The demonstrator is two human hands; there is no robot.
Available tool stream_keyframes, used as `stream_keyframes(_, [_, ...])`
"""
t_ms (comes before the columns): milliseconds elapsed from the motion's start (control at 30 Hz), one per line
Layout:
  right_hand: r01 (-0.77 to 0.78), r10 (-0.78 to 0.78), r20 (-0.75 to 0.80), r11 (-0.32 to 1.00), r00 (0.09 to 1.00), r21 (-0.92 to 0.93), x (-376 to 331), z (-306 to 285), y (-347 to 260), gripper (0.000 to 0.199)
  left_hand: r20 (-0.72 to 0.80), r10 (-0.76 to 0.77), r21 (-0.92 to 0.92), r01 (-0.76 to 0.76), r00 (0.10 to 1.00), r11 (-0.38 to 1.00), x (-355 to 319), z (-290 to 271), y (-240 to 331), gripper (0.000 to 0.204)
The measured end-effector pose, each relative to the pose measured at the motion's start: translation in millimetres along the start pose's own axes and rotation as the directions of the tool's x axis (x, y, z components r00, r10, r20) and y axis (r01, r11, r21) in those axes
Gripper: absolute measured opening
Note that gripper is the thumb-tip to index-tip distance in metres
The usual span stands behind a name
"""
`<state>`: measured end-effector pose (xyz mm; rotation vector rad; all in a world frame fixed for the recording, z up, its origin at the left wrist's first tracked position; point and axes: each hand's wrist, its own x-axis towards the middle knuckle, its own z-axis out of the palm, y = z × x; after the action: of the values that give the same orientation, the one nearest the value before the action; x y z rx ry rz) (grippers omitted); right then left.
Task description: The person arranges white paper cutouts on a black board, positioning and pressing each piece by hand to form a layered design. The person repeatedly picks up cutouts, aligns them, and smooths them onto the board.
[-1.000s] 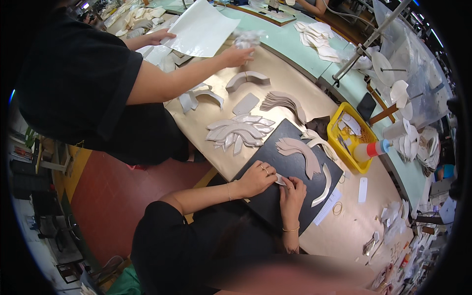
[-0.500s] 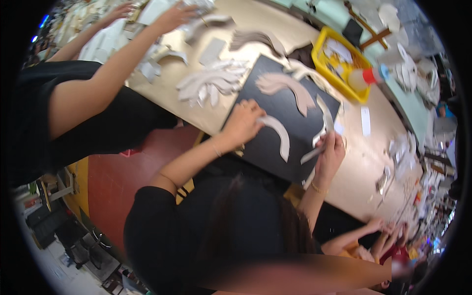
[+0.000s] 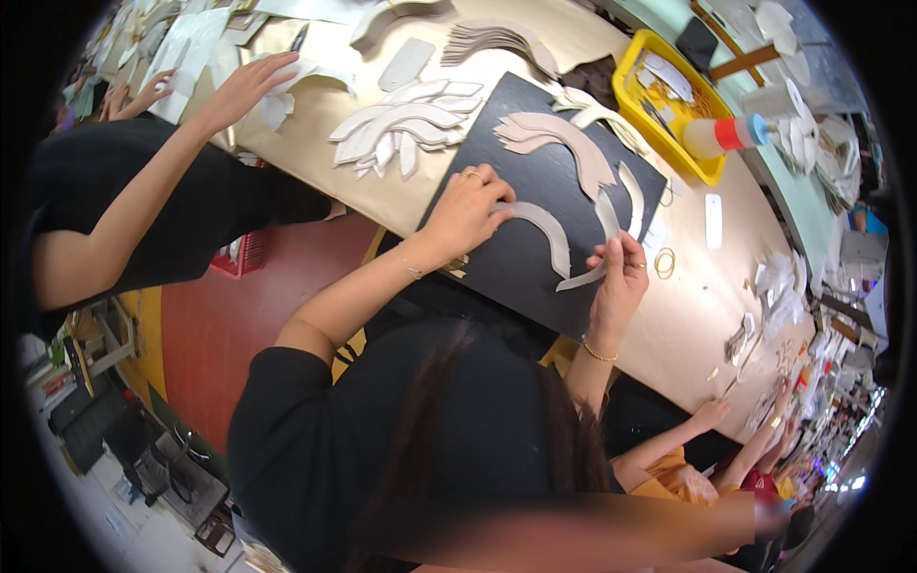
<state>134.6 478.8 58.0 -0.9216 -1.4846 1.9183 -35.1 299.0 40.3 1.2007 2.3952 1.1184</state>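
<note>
Head view, starting at the far left: a co-worker's hand [image 3: 250, 84] lies spread on pale cut sheets [image 3: 196, 43] at the table's [image 3: 315, 158] end, well apart from my work. Next along the brown table sits a fan of pale petal pieces [image 3: 401, 119], just beside the black board [image 3: 521, 263] that I work on. My left hand [image 3: 468, 205] rests on the board's left part, fingers curled, with the fingertips pressing one end of a curved beige strip [image 3: 544, 232] flat against the black surface. That strip bends down across the middle of the board. Above it lies a larger arched piece [image 3: 564, 138], apart from my hands. My right hand [image 3: 619, 277] is at the board's lower right edge, thumb and fingers pinched on the lower end of a second thin strip [image 3: 602, 250], which runs up beside a third [image 3: 635, 196]. Right of the board, on bare table, lie a ring [image 3: 665, 262] and a small white slip [image 3: 714, 207]. Farther up stands a yellow tray [image 3: 638, 107] with a glue bottle [image 3: 721, 136] (orange cap) lying across its near corner. At the lower right, other people's arms [image 3: 755, 449] reach onto the table.
</note>
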Motion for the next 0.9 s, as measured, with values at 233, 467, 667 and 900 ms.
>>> stream_keyframes(233, [-0.026, 0.026, 0.025, 1.0, 0.999, -0.017, -0.1, 5.0, 0.7, 0.021, 0.117, -0.36, -0.493, 0.369, 0.926, 0.788, 3.7, -61.3, -35.6, 0.011])
stream_keyframes(467, [-0.08, 0.085, 0.063, 0.994, 0.994, -0.076, -0.6, 15.3, 10.7, 0.024, -0.46, -0.224, 0.207, 0.349, 0.859, 0.914, -5.0, -124.7, -84.6, 0.032])
stream_keyframes(667, [-0.047, 0.056, 0.127, 0.996, 0.99, -0.069, -2.6, 25.9, 12.1, 0.024, -0.223, 0.038, 0.122, -0.011, 0.974, 0.993, 66.8, -30.2, -49.4, 0.037])
stream_keyframes(900, [-0.037, 0.038, 0.006, 0.994, 0.999, -0.105, -9.4, 3.9, 9.1, 0.019, -0.131, 0.156, 0.418, -0.088, 0.979, 0.904, 110.9, -0.8, -26.7, 0.021])
